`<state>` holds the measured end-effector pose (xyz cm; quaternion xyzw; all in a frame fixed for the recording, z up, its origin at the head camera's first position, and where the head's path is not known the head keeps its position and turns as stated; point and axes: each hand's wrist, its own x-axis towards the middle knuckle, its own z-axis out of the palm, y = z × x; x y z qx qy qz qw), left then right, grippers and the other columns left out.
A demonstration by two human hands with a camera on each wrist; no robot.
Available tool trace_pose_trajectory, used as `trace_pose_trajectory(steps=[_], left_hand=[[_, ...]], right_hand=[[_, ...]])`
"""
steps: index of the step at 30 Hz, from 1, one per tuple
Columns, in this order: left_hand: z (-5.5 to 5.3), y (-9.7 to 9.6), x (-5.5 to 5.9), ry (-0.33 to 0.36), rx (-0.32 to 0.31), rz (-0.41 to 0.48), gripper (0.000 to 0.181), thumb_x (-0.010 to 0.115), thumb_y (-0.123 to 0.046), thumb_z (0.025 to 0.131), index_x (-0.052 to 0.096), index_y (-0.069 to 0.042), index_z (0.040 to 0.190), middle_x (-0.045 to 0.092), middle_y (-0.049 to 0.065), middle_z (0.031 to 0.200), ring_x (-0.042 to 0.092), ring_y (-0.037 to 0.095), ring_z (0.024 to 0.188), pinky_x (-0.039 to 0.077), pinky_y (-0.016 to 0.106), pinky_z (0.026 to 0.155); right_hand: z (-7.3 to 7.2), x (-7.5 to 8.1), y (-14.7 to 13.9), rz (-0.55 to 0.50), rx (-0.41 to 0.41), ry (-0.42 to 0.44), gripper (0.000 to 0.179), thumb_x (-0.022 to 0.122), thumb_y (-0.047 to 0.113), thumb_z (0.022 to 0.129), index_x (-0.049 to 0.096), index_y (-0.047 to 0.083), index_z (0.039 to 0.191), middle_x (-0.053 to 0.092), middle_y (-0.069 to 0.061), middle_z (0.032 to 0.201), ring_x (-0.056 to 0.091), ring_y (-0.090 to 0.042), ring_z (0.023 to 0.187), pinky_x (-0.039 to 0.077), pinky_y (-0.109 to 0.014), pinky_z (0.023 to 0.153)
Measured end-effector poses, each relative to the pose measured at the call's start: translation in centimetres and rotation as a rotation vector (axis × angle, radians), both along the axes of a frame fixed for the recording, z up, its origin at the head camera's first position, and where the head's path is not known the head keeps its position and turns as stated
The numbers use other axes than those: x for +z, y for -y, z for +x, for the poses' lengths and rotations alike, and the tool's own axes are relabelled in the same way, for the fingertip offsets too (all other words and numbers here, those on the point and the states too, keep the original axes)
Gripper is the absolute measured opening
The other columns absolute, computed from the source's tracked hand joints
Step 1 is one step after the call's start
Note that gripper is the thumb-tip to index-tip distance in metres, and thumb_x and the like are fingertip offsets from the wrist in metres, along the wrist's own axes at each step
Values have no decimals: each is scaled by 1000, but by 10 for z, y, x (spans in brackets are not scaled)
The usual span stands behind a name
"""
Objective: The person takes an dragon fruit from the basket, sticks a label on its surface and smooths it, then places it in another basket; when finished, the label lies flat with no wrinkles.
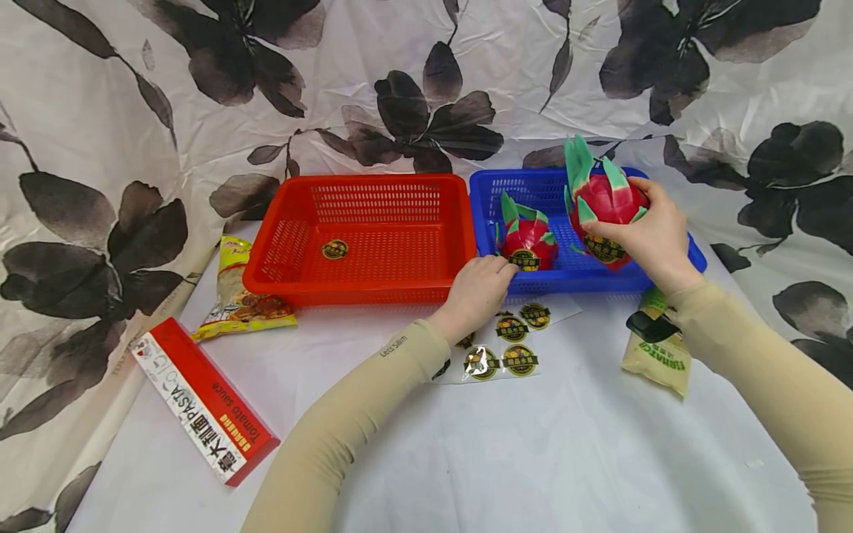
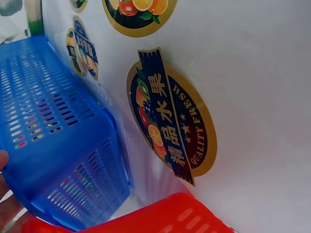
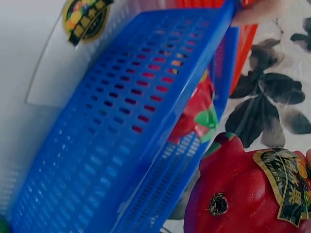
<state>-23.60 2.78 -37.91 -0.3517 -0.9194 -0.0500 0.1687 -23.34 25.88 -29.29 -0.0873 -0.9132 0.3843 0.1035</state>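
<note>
My right hand (image 1: 660, 229) holds a dragon fruit (image 1: 609, 198) with green leaf tips above the right part of the blue basket (image 1: 573, 281). A black-and-gold label is stuck on this fruit, and its bottom end shows in the right wrist view. Inside the basket, toward its left end, sits a second dragon fruit (image 1: 529, 240), also bearing such a label. My left hand (image 1: 476, 289) grips the blue basket's front rim near its left corner, fingers bent over the edge beside that fruit. In the left wrist view, only a few fingertips (image 2: 7, 206) show at the blue rim.
Touching the blue basket's left side is a red basket (image 1: 360, 289) with one round label (image 1: 335, 249) in it. A clear sheet of round labels (image 1: 513, 360) lies in front. Around are a yellow snack bag (image 1: 243, 296), a pasta box (image 1: 206, 400) and a pale packet (image 1: 660, 359).
</note>
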Motion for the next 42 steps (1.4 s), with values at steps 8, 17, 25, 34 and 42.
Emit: trace_pose_trajectory(steps=[8, 17, 25, 34, 42], left_hand=[[1, 1, 0, 7, 15, 11, 26, 53, -13, 91, 61, -11, 116, 63, 0, 108, 57, 15, 105, 43, 27, 95], [1, 0, 0, 29, 18, 7, 27, 53, -13, 91, 60, -12, 117, 63, -1, 107, 56, 15, 105, 43, 27, 96], [0, 0, -1, 32, 28, 18, 27, 50, -12, 93, 60, -13, 118, 63, -2, 109, 56, 14, 107, 41, 27, 98], [1, -1, -1, 53, 40, 16, 28, 49, -13, 94, 60, -14, 120, 63, -3, 111, 55, 13, 108, 41, 27, 99], [0, -2, -1, 66, 55, 3, 28, 47, -13, 95, 60, -15, 121, 62, -4, 112, 54, 13, 109, 40, 26, 99]], right_hand=[[-13, -3, -2, 36, -14, 37, 94, 70, 51, 74, 22, 14, 146, 37, -14, 143, 40, -34, 124, 43, -53, 94], [-26, -12, -8, 72, -63, 91, 93, 68, 52, 75, 21, 15, 147, 35, -17, 144, 37, -37, 126, 38, -58, 96], [-33, -18, -10, 71, -82, 117, 93, 67, 53, 75, 20, 14, 147, 35, -18, 144, 35, -38, 127, 32, -60, 98], [-44, -28, -12, 105, -104, 148, 95, 68, 53, 74, 20, 12, 146, 35, -21, 142, 32, -39, 127, 31, -59, 98], [-48, -34, -13, 114, -107, 175, 95, 66, 54, 75, 20, 12, 146, 35, -22, 142, 34, -40, 126, 32, -59, 99]])
